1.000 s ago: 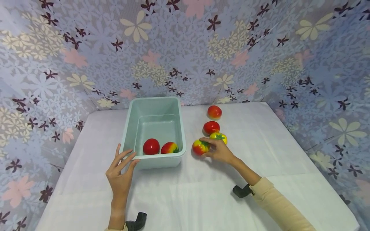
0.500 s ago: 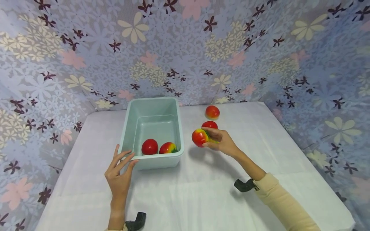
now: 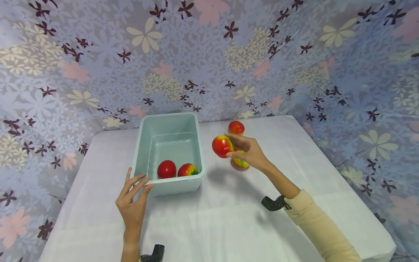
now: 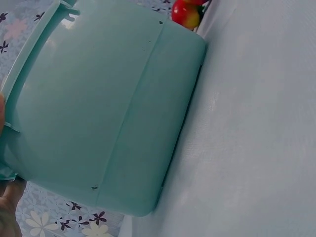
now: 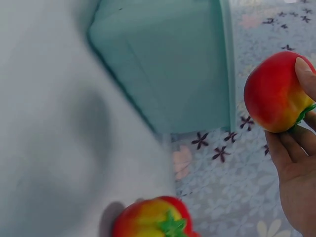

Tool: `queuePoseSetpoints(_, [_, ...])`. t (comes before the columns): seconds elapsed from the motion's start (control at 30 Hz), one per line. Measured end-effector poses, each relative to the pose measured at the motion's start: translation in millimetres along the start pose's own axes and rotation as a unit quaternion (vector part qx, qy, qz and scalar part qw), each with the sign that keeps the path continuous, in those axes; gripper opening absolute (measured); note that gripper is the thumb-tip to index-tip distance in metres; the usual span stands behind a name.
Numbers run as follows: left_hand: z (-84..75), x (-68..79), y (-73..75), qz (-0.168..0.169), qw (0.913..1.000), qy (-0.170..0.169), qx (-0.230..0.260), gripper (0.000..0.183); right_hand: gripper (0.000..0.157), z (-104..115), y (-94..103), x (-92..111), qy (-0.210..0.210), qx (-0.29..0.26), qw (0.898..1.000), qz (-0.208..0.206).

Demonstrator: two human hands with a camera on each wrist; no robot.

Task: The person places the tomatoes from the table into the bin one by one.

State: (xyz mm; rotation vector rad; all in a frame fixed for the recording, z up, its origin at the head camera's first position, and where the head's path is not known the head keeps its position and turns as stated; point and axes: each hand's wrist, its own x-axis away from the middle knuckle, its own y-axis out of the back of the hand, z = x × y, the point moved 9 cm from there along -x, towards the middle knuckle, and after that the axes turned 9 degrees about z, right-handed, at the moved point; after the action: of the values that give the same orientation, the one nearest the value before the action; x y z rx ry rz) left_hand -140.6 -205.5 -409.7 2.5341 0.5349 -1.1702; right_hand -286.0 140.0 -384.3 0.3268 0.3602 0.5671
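Observation:
In the head view, my right hand (image 3: 252,154) grips a red-and-yellow tomato (image 3: 222,146) between thumb and fingers, raised over the cloth to the right of a pale green plastic bin (image 3: 173,187). The right wrist view shows the tomato's green calyx (image 5: 306,113) turned toward the palm. My left hand (image 3: 132,207) holds the bin's near left corner, thumb outside the front wall and fingers over the rim. Inside the bin lie a red tomato (image 3: 166,169) and a red-yellow tomato (image 3: 187,170). Below my right hand a yellow tomato (image 3: 240,163) rests on the cloth.
Farther back sits another red tomato (image 3: 236,127); one more is mostly hidden behind my right hand. White cloth (image 3: 209,225) covers the table. A flowered curtain (image 3: 183,54) rises directly behind the bin and along both sides.
My right hand has lifted the red-and-yellow tomato off the cloth and carried it up and slightly back. My left hand keeps its hold on the bin; the view has shifted a little.

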Motion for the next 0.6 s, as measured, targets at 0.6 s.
queuePoseSetpoints(0.6, [-23.9, -10.1, -2.2, 0.009, 0.9997, -0.002, -0.024, 0.033, 0.054, 34, -25.9, -35, 0.050, -0.051, 0.996, 0.045])
